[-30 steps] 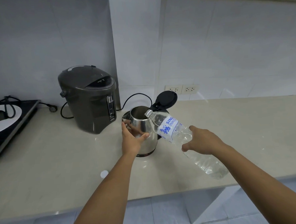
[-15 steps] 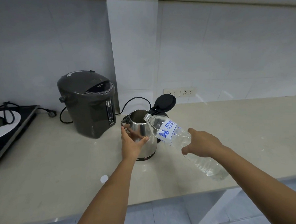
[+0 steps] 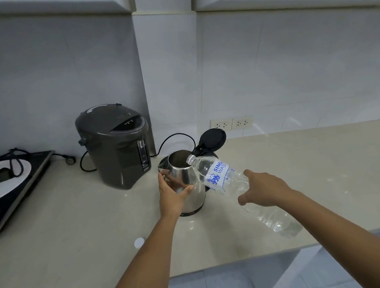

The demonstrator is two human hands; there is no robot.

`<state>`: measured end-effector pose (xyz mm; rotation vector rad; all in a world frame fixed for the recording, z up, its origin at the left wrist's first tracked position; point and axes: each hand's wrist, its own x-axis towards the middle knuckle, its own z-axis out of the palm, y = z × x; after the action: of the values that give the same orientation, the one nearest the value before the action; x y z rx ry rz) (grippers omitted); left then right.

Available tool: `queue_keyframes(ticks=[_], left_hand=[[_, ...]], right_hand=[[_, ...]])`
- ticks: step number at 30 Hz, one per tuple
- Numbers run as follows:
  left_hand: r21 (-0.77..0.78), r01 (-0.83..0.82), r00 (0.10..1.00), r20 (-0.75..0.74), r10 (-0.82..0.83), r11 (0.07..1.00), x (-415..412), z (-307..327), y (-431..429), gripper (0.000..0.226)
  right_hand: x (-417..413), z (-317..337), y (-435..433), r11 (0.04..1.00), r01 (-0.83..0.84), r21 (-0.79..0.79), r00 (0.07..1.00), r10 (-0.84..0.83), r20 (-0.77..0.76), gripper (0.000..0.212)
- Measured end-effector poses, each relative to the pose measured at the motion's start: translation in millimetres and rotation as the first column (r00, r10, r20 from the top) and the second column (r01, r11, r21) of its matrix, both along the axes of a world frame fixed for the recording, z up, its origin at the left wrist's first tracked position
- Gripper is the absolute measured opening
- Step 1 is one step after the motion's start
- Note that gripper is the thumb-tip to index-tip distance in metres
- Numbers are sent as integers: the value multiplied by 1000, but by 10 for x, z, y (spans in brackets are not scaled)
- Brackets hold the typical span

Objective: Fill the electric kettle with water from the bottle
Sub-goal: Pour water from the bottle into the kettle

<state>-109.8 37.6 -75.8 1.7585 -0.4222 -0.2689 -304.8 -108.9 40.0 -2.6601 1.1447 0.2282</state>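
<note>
A steel electric kettle (image 3: 186, 177) stands on the beige counter (image 3: 67, 216) with its black lid (image 3: 214, 138) flipped up behind it. My left hand (image 3: 173, 196) wraps around the kettle's near side. My right hand (image 3: 264, 189) grips a clear plastic water bottle (image 3: 219, 177) with a blue and white label. The bottle is tilted, its uncapped neck resting at the kettle's open rim and its base pointing toward me. Water sits in the lower end of the bottle.
A dark grey thermo pot (image 3: 116, 145) stands just left of the kettle, with black cords behind it. An induction cooker (image 3: 17, 188) lies at the far left. A white bottle cap (image 3: 138, 242) rests on the counter near my left forearm. Wall sockets (image 3: 231, 124) sit behind.
The view has tilted upward, so everything sits lower in frame. Both hands, the kettle and the tilted bottle keep the same pose relative to each other.
</note>
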Motion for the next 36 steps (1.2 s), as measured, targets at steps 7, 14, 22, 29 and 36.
queue_keyframes(ticks=[7,14,22,29,36], left_hand=[[-1,6,1000,-11,-6,1000,-2,12,3,94],[16,8,1000,-19,-8,1000,3,8,11,97],[17,10,1000,-15,-10,1000,-1,3,17,98],[17,6,1000,-9,-6,1000,4,-11,19,97],[8,11,1000,-9,-11,1000,8,-20,26,95]], right_hand=[[27,71,-36,999,-26,-27,1000,25,-18,78],[20,69,-46,999,-33,-23,999,32,-21,78],[21,70,-41,999,-36,-24,999,36,-32,77],[16,108,-50,998,-33,-44,999,31,-44,77],[22,100,-46,999,-32,-37,998,30,-49,79]])
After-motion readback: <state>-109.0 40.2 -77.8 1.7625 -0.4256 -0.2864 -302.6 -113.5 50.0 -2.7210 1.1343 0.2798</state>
